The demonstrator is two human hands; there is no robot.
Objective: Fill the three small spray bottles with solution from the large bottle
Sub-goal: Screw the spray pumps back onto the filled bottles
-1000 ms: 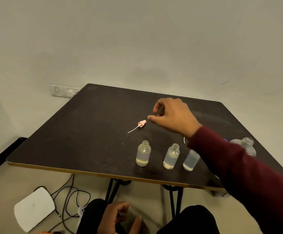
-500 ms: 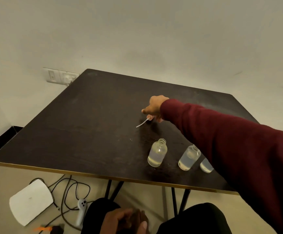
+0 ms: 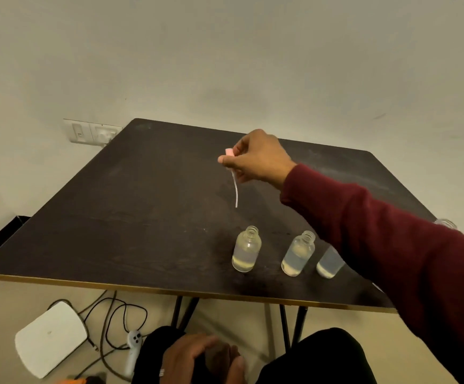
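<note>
Three small bottles stand upright in a row near the front edge of the dark table (image 3: 114, 217), all uncapped and each holding a shallow layer of pale liquid. Left bottle (image 3: 246, 249) and middle bottle (image 3: 298, 253) are fully visible; the right bottle (image 3: 329, 261) is partly covered by the maroon sleeve (image 3: 391, 245), so its neck cannot be seen. The bottles stand near one another without touching.

Right hand (image 3: 257, 159): raised above the table, behind the row of bottles. Thumb and fingers are pinched closed on a pink spray top (image 3: 229, 152). Its thin white tube (image 3: 235, 191) hangs down from the hand, slightly curved, with the lower end clear of the table and behind the left bottle's mouth.

Left hand (image 3: 205, 358): resting low on the lap, below the table edge, fingers loosely curled. Whether it holds anything cannot be determined.

Large bottle (image 3: 445, 223): only its open clear neck shows, at the far right past the sleeve.

Floor, lower left: a white flat device (image 3: 50, 339), black cables (image 3: 114, 314) and a pale handheld controller (image 3: 133, 347). A switch plate (image 3: 90, 132) is mounted on the wall beside the table's far left corner.
</note>
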